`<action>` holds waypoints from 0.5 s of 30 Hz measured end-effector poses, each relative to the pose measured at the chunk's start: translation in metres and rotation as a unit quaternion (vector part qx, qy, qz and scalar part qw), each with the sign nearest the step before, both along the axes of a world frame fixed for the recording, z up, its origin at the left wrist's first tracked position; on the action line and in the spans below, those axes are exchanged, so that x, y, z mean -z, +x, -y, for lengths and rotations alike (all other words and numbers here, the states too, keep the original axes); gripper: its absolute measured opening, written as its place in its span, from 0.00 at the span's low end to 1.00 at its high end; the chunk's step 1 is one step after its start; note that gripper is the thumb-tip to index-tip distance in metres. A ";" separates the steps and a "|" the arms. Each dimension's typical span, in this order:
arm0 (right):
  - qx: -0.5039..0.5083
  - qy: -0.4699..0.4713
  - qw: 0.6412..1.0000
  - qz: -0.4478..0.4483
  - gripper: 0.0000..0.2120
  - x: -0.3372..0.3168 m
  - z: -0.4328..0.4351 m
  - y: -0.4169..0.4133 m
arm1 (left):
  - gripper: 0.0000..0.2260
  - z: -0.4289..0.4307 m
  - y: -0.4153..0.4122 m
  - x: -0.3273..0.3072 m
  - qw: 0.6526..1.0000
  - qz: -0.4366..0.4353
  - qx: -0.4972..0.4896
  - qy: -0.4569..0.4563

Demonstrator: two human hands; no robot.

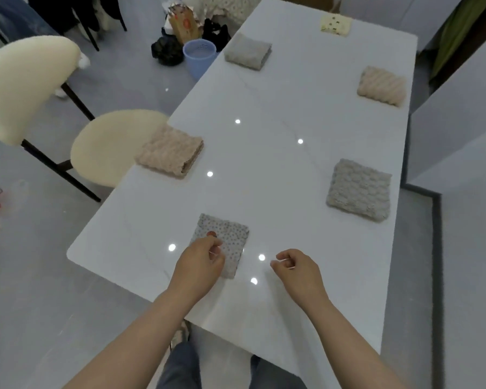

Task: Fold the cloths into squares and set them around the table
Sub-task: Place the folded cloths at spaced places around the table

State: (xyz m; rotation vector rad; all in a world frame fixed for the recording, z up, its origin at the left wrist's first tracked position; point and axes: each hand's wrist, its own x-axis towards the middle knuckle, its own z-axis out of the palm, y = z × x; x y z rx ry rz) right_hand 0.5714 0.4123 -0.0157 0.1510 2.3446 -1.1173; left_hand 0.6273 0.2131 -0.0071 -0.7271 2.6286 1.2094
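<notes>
Now the speckled cloth (228, 233) lies folded at lower centre on the table (264, 164). The left hand (201, 262) curls over it, grasp unclear, while the right hand (295, 266) hovers beside it, loosely curled and empty.

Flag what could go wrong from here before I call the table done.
1. The near beige cloth reaches the table's left edge and seems to overhang it beside the chair; a nudge could drop it.
2. The left hand lies over the spotted cloth; drawing away might drag or unfold it.
</notes>
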 end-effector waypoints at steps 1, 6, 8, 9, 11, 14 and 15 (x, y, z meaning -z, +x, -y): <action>0.019 0.003 1.000 -0.001 0.08 0.001 0.006 0.007 | 0.13 0.010 -0.001 0.001 1.000 0.003 0.019 0.000; 0.097 0.010 0.995 -0.001 0.09 0.003 0.039 0.040 | 0.09 0.051 -0.005 0.005 0.994 -0.004 0.110 -0.014; 0.127 0.012 0.992 0.000 0.09 0.004 0.048 0.051 | 0.10 0.060 -0.004 0.008 0.990 0.002 0.138 -0.016; 0.137 0.014 0.990 -0.002 0.09 0.004 0.051 0.056 | 0.11 0.064 -0.004 0.010 0.989 0.005 0.149 -0.016; 0.151 0.022 0.988 -0.006 0.09 0.005 0.055 0.063 | 0.11 0.071 -0.003 0.014 0.987 0.011 0.160 -0.016; 0.160 0.032 0.987 -0.007 0.09 0.010 0.062 0.068 | 0.11 0.080 -0.004 0.022 0.988 0.024 0.150 -0.022; 0.161 0.034 0.986 -0.006 0.09 0.012 0.064 0.068 | 0.12 0.082 -0.004 0.025 0.988 0.033 0.146 -0.025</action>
